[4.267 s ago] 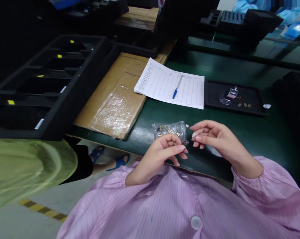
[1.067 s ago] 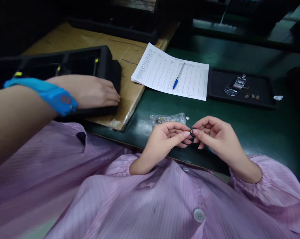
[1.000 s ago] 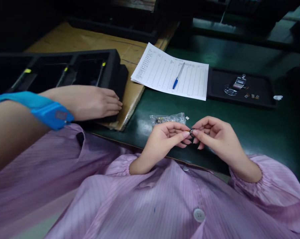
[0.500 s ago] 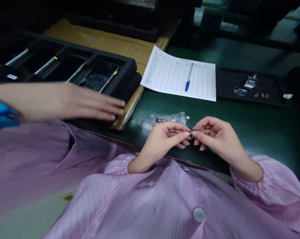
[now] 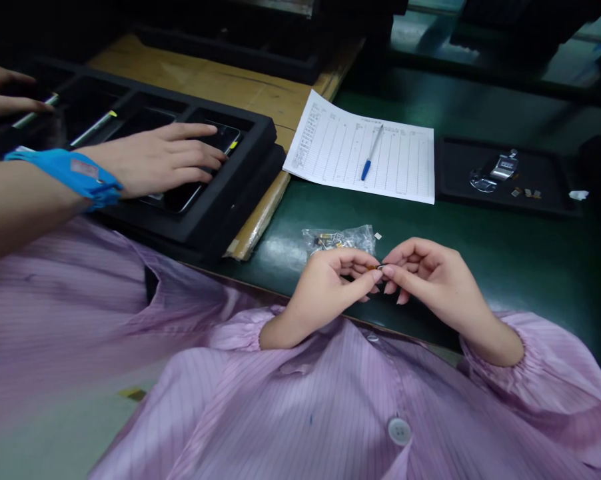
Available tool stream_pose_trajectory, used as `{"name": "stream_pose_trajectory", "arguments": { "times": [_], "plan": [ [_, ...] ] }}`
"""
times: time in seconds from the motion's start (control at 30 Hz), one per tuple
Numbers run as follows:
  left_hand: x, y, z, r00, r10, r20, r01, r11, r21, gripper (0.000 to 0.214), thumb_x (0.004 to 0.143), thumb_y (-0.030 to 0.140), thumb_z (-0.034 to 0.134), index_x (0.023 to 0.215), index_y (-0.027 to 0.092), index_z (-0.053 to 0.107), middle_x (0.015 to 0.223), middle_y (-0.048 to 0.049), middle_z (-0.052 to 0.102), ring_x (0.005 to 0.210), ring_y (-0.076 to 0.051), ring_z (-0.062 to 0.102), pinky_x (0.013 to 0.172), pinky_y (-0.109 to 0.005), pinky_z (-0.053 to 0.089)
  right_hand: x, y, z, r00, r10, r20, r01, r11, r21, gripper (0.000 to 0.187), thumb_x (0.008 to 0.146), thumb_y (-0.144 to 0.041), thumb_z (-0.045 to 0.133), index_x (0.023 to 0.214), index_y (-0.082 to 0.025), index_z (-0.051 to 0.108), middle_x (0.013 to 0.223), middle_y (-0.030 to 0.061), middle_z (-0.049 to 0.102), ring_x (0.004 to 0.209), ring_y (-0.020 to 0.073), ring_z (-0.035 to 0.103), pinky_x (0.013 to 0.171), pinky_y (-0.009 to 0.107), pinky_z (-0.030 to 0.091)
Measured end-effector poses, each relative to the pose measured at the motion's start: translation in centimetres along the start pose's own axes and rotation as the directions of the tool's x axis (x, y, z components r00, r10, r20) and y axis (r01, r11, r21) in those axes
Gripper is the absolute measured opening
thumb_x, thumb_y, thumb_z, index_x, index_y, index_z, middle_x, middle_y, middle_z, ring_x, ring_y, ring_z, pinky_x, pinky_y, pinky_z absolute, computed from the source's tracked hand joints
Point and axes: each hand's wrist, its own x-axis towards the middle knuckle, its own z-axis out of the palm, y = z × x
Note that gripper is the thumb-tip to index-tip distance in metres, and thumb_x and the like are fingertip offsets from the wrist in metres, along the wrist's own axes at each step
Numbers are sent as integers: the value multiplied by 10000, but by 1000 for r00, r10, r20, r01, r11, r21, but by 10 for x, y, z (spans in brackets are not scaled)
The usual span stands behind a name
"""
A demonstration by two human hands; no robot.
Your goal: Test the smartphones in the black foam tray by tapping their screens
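Observation:
Just over the table's near edge, my left hand [image 5: 338,280] and my right hand [image 5: 423,277] meet fingertip to fingertip. Between them, both thumbs and forefingers pinch a tiny part with an orange-brown flexible strip [image 5: 373,267] and a dark, whitish end. Its exact kind is too small to tell, and the fingers hide much of it. Behind my left hand lies a clear plastic bag [image 5: 343,239] of small metallic and orange-brown parts. A small whitish square piece [image 5: 378,236] rests on the green table by the bag.
On the left, a co-worker's hand [image 5: 168,160] with a blue wristband touches a phone in a black foam tray [image 5: 260,143]. A printed form [image 5: 325,143] carries a pen [image 5: 372,153]. At right, a black tray [image 5: 455,167] holds a metal-and-clear item [image 5: 504,167] and several small parts.
The co-worker's near hand has moved up onto the phone in the foam tray, and their other hand has come into view. My hands keep their pinch, with the fingertips shifted slightly.

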Motion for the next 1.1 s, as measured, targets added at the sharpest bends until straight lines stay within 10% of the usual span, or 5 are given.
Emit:
{"name": "stream_pose_trajectory", "arguments": {
  "times": [0.23, 1.1],
  "plan": [
    [1, 4, -2, 995, -96, 40, 101, 983, -156, 235, 716, 289, 836, 833, 138, 701, 631, -1, 702, 583, -133, 688, 468, -179, 558, -1, 5, -2, 1000, 2, 2, -2, 999, -44, 323, 725, -396, 886, 892, -180, 712, 723, 27, 698, 640, 163, 695, 457, 203, 584],
    [-6, -5, 5, 996, 68, -55, -60, 989, 137, 85, 819, 199, 731, 886, 156, 760, 809, -25, 759, 698, -115, 717, 580, -152, 585, 3, 16, -1, 973, -228, -40, 197, 906, -375, 81, 810, -206, 628, 749, -203, 574, 616, -37, 592, 502, 87, 521, 451, 193, 401]
  ]
}}
